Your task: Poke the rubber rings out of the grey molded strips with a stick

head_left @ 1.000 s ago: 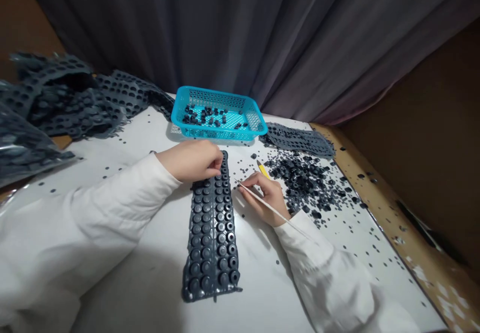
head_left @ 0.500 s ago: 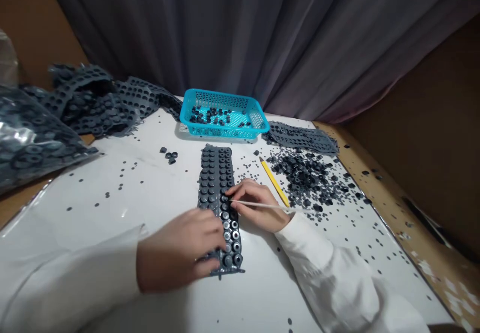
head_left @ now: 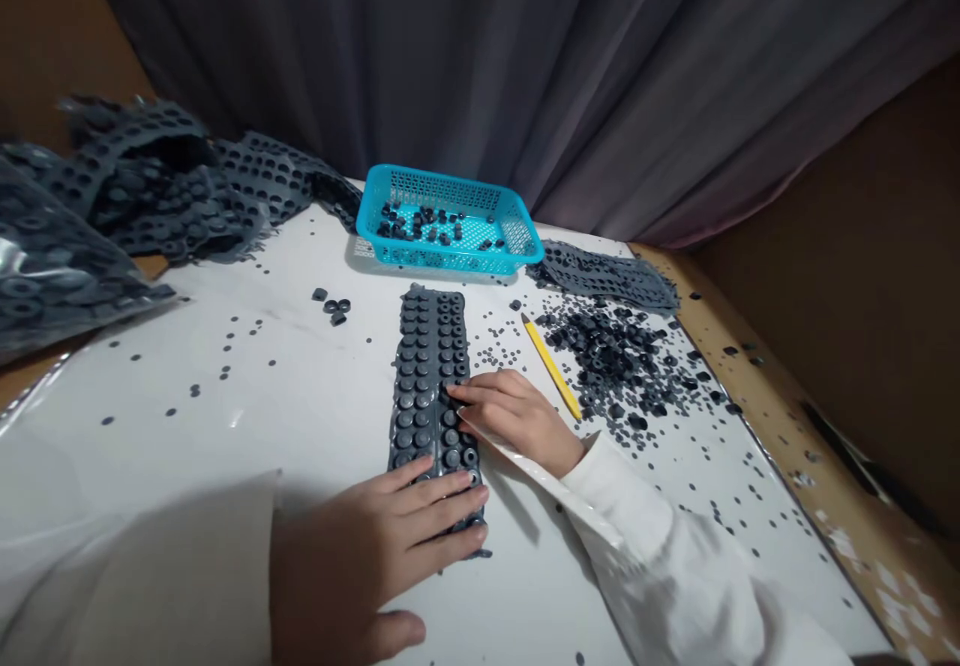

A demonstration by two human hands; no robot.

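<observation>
A dark grey moulded rubber sheet (head_left: 422, 356) with rows of round raised knobs lies lengthwise before me on the white tabletop. My left hand (head_left: 397, 546) rests with fingers stretched out and spread across the sheet's near end, covering several knobs. My right hand (head_left: 521, 416) is closed around a thin white stick-like tool (head_left: 555, 486), whose wider end slants back over the sleeve. Its fingertips touch the right-hand rows near the middle of the sheet. The tool's tip is partly hidden there.
A blue basket (head_left: 450, 256) holding small dark pieces stands behind the sheet. To the right are a yellow pen-like tool (head_left: 551, 364), a pile of black bits (head_left: 615, 351) and another sheet (head_left: 607, 274). At left lie a filled plastic bag (head_left: 60, 266) and heaped sheets (head_left: 262, 181).
My left hand has opened from a curled shape and spread flat over the sheet's near end. The white tool in my right hand has tilted, its rear end swinging toward me.
</observation>
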